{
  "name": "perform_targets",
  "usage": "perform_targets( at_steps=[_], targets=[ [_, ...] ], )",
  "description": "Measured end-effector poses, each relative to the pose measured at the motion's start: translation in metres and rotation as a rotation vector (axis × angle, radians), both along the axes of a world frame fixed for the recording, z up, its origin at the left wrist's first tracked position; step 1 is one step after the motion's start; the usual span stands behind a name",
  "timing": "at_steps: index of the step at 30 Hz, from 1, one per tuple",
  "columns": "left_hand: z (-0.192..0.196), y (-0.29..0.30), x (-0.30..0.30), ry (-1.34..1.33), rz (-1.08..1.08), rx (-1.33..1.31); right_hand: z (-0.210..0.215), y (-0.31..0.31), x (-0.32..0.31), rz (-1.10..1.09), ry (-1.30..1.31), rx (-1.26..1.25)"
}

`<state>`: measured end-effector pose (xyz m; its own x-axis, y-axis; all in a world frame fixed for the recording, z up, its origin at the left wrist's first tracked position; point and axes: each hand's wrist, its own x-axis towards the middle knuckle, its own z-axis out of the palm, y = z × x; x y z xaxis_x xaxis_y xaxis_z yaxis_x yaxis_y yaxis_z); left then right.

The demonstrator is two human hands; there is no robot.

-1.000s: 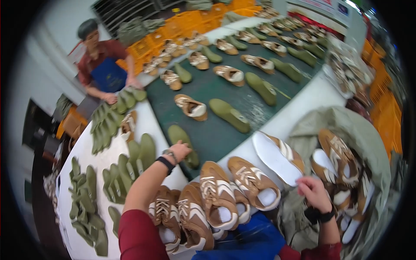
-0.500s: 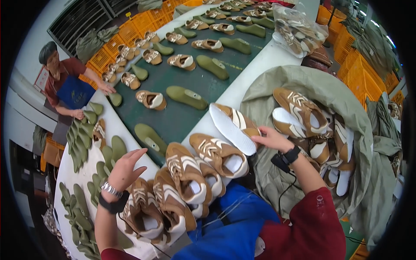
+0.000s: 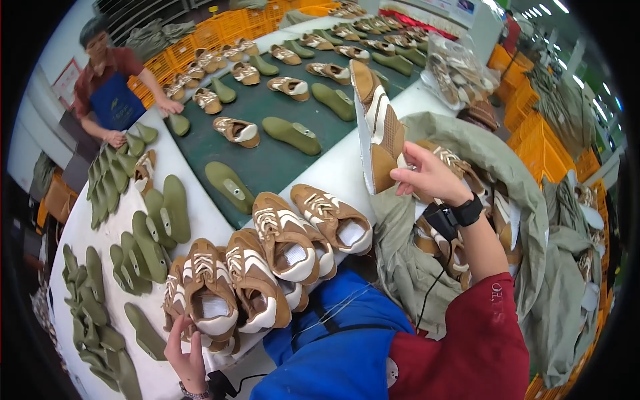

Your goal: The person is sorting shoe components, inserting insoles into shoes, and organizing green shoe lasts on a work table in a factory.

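My right hand (image 3: 430,175) grips a brown and white sneaker (image 3: 381,127) by its heel end, toe pointing up and the white sole turned left. Before me a cluster of brown sneakers (image 3: 283,233) with white stripes sits on the near white table edge, some stacked on others. By the leftmost of these, my left hand (image 3: 187,357) is low with its fingers apart, close to a shoe's heel. Whether the fingertips touch it, I cannot tell. Green shoe lasts (image 3: 150,243) stand and lie on the white table (image 3: 110,287) to the left.
A green conveyor belt (image 3: 200,157) carries rows of sneakers and lasts. To the right, an olive cloth sack (image 3: 520,153) holds more sneakers; a clear plastic bag of shoes (image 3: 460,70) lies beyond. A co-worker (image 3: 117,83) stands far left, one hand by a last. Orange crates (image 3: 543,137) line the right.
My right hand has lifted the sneaker and tipped it upright. My left hand has dropped down to the left end of the shoe cluster. The view has shifted slightly.
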<state>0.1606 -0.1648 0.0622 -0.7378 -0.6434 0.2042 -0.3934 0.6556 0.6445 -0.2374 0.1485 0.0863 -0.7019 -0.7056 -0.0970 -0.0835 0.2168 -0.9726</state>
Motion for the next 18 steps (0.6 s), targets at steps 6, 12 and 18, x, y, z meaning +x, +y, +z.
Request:
perform_targets(
  at_steps=[6,12,18],
  targets=[
    [-0.039,-0.025,0.062,0.32,0.427,-0.008,0.077,-0.043,-0.001,0.095,0.178,0.063],
    [-0.104,-0.043,0.135,0.579,0.714,0.153,0.138,-0.144,-0.013,0.369,0.295,0.206],
    [-0.166,-0.058,0.14,0.457,0.875,0.056,0.114,-0.25,-0.029,0.536,0.28,0.329]
  ],
)
